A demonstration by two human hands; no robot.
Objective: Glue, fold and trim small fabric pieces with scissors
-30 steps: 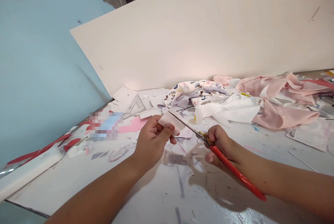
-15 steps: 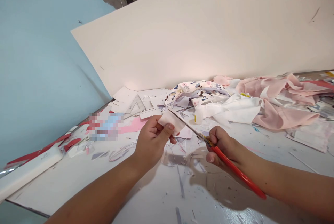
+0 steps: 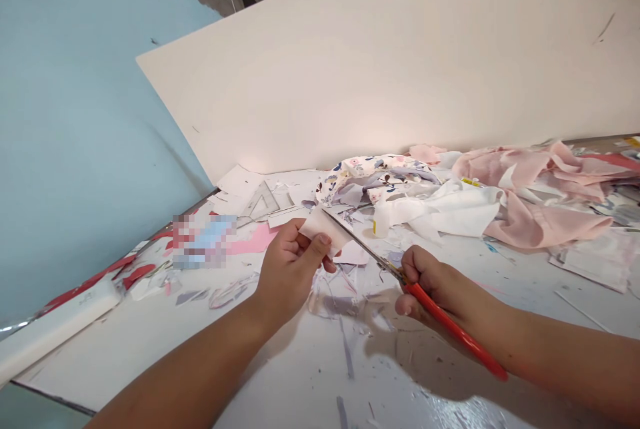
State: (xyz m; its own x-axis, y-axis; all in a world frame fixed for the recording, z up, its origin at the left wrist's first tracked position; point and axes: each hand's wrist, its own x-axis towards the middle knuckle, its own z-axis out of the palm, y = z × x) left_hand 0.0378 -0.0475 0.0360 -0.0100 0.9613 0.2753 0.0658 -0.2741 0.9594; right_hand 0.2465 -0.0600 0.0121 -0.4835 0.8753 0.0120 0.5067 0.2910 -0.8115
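Between its thumb and fingers, my left hand (image 3: 295,266) pinches a small pale pinkish-white piece (image 3: 326,229); whether it is paper or cloth I cannot tell. My right hand (image 3: 430,282) is wrapped round a pair of scissors (image 3: 440,319) with red handles. The scissor blades point up and left, lying along the right edge of the pale piece, and look closed or nearly so. Both hands are above the white table (image 3: 280,382), in the middle of the view.
Floral fabric (image 3: 355,168), white cloth (image 3: 445,206) and pink cloth (image 3: 545,219) are heaped at the back right. A clear set square (image 3: 263,201) and pink paper (image 3: 253,240) lie left of centre. Small offcuts litter the table. A large white board (image 3: 390,62) stands behind.
My left hand and the pale piece have shifted slightly left. The scissors stay at the piece's right edge, and my right hand has barely moved.
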